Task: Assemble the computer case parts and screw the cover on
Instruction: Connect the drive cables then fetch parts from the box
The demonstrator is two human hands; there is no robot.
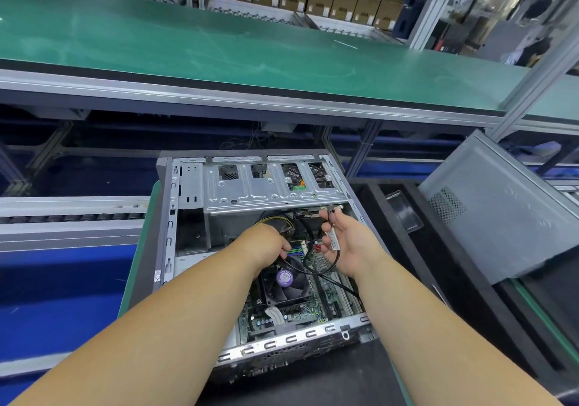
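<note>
Computer case (188, 205) lies open on its side on the bench (138, 268), cover (501, 217) off, leaning right of case; cabling unfinished, screwing not begun. Right hand (347, 242) fingers loosely curled round black cable (313, 269); left hand (266, 242) fingers hidden inside, cannot tell. Drive cage (269, 186) crowds far side.

The left hand (266, 242) hides its own fingertips inside the case (188, 217). The fan (286, 283) label is too small to read. The cover (501, 217) runs past the right edge.
</note>
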